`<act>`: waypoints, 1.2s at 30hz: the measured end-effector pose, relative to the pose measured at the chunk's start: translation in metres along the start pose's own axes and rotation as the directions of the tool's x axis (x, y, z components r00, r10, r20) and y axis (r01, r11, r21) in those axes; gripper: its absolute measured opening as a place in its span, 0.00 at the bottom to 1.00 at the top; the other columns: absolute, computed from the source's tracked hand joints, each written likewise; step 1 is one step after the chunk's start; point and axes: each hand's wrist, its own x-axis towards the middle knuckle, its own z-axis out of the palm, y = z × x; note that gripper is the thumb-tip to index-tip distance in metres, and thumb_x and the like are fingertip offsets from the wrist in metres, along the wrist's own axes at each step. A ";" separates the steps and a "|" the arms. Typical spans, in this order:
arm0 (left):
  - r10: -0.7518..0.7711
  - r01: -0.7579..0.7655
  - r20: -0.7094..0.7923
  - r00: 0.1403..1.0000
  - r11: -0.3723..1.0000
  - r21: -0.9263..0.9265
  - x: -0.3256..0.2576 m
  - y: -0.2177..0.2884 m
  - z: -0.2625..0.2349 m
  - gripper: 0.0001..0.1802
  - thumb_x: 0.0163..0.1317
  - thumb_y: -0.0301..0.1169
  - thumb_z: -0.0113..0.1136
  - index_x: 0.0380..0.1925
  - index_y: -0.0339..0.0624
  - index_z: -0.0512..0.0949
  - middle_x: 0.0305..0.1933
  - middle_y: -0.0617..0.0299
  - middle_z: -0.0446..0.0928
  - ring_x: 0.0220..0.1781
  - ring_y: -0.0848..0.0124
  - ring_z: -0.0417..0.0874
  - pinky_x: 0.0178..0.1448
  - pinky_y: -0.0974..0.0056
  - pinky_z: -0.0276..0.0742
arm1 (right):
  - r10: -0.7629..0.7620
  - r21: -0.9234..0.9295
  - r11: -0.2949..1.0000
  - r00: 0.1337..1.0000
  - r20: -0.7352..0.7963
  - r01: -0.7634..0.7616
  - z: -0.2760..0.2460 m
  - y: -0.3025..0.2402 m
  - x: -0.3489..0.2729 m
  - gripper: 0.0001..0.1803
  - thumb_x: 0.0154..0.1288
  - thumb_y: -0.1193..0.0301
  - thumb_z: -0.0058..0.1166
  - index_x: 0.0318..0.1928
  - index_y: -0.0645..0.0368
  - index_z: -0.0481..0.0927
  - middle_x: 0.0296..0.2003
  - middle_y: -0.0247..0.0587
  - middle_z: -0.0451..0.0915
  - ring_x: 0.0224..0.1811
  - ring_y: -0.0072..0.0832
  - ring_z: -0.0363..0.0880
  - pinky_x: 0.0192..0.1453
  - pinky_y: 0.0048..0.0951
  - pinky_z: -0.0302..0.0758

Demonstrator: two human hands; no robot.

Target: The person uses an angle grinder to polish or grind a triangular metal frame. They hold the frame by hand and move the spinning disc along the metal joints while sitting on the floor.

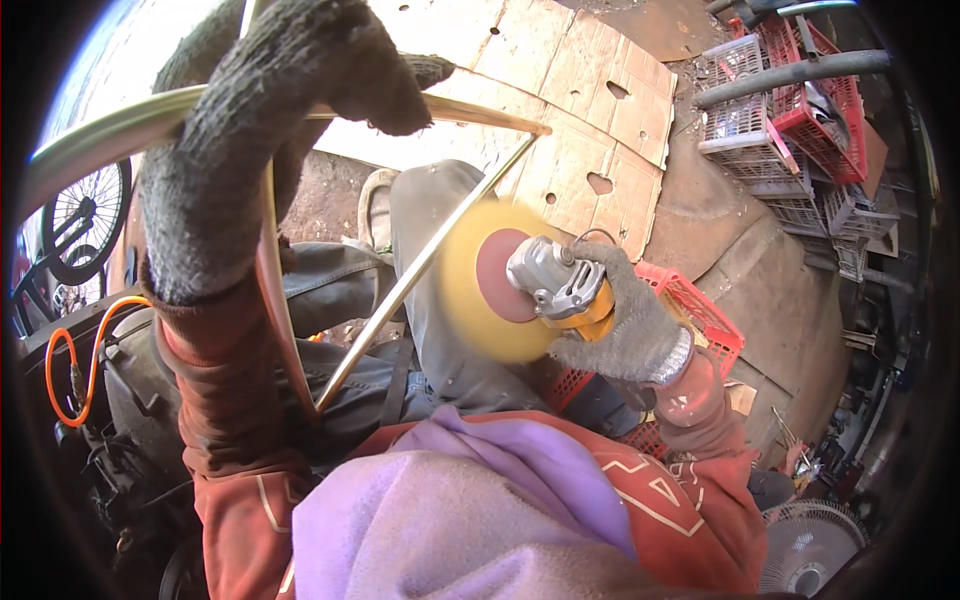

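My left hand, in a dirty grey knit glove, is raised at the upper left with its fingers bent over a thin metal frame. The frame is brass-coloured and has long bars meeting at sharp corners; one bar slants down over my lap. In my right hand, also gloved, is an angle grinder with a silver head and yellow-orange body. Its yellow disc, with a reddish centre, is blurred as if spinning. The disc's left edge is close beside the slanting bar; whether they touch I cannot tell.
Flattened cardboard with holes covers the floor ahead. Red and white plastic crates are stacked at the far right, and a red crate stands by my right wrist. A fan is at lower right, an orange hose at left.
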 end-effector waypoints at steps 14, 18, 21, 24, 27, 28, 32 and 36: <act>-0.002 -0.005 0.052 0.999 0.990 0.140 0.001 0.007 0.028 0.18 0.75 0.42 0.53 0.36 0.36 0.76 0.34 0.55 0.74 0.36 0.63 0.76 0.55 0.57 0.75 | -0.009 0.050 0.999 0.998 0.062 0.006 0.000 -0.009 0.004 0.48 0.50 0.65 0.80 0.68 0.58 0.65 0.61 0.49 0.74 0.63 0.40 0.76 0.68 0.41 0.75; -0.005 -0.012 0.074 0.997 0.976 0.219 0.000 0.017 0.043 0.19 0.75 0.43 0.52 0.37 0.36 0.76 0.34 0.54 0.74 0.36 0.63 0.76 0.53 0.57 0.75 | 0.015 0.025 1.000 1.000 0.026 -0.015 -0.003 -0.008 0.008 0.48 0.50 0.66 0.80 0.68 0.58 0.65 0.61 0.49 0.74 0.64 0.40 0.76 0.68 0.41 0.75; -0.001 -0.037 0.138 0.990 0.961 0.272 0.007 0.020 0.058 0.19 0.75 0.43 0.52 0.37 0.35 0.76 0.34 0.54 0.75 0.36 0.63 0.76 0.53 0.58 0.75 | 0.090 0.055 0.995 0.996 -0.028 -0.088 -0.010 0.002 0.010 0.47 0.50 0.66 0.80 0.68 0.58 0.65 0.61 0.49 0.74 0.64 0.40 0.77 0.68 0.40 0.75; 0.004 -0.076 0.224 0.975 0.947 0.311 0.025 0.015 0.075 0.20 0.75 0.43 0.52 0.37 0.35 0.76 0.34 0.54 0.75 0.36 0.63 0.76 0.52 0.58 0.75 | 0.110 0.102 0.989 0.994 -0.019 -0.107 -0.018 -0.002 0.011 0.47 0.49 0.65 0.80 0.67 0.58 0.66 0.61 0.50 0.75 0.63 0.41 0.77 0.67 0.41 0.76; -0.004 -0.093 0.245 0.969 0.920 0.381 0.032 0.021 0.087 0.20 0.75 0.44 0.51 0.38 0.34 0.76 0.34 0.53 0.75 0.36 0.63 0.76 0.51 0.58 0.74 | 0.090 0.052 0.994 0.991 0.103 -0.096 -0.019 -0.021 0.016 0.46 0.49 0.65 0.80 0.66 0.59 0.66 0.59 0.51 0.76 0.62 0.41 0.78 0.66 0.41 0.76; -0.005 -0.101 0.266 0.964 0.919 0.380 0.039 0.015 0.091 0.20 0.75 0.44 0.51 0.38 0.34 0.76 0.34 0.53 0.75 0.36 0.63 0.76 0.51 0.59 0.74 | 0.068 0.021 0.997 0.991 0.111 -0.070 -0.018 -0.022 0.015 0.46 0.49 0.65 0.80 0.66 0.59 0.67 0.59 0.52 0.76 0.62 0.42 0.79 0.66 0.41 0.77; -0.013 -0.115 0.318 0.948 0.918 0.380 0.051 0.003 0.102 0.21 0.74 0.44 0.51 0.38 0.34 0.76 0.34 0.52 0.75 0.36 0.63 0.76 0.50 0.59 0.74 | 0.026 -0.024 0.999 0.993 0.111 -0.024 -0.016 -0.018 0.016 0.47 0.49 0.64 0.80 0.67 0.58 0.65 0.56 0.52 0.78 0.60 0.42 0.80 0.64 0.41 0.77; -0.006 -0.121 0.317 0.948 0.918 0.378 0.043 0.019 0.097 0.21 0.74 0.45 0.51 0.39 0.33 0.76 0.35 0.52 0.75 0.35 0.63 0.76 0.49 0.60 0.74 | -0.015 0.008 1.000 0.995 0.099 0.014 -0.020 -0.009 0.023 0.49 0.50 0.64 0.80 0.68 0.57 0.62 0.55 0.51 0.79 0.59 0.43 0.81 0.62 0.41 0.78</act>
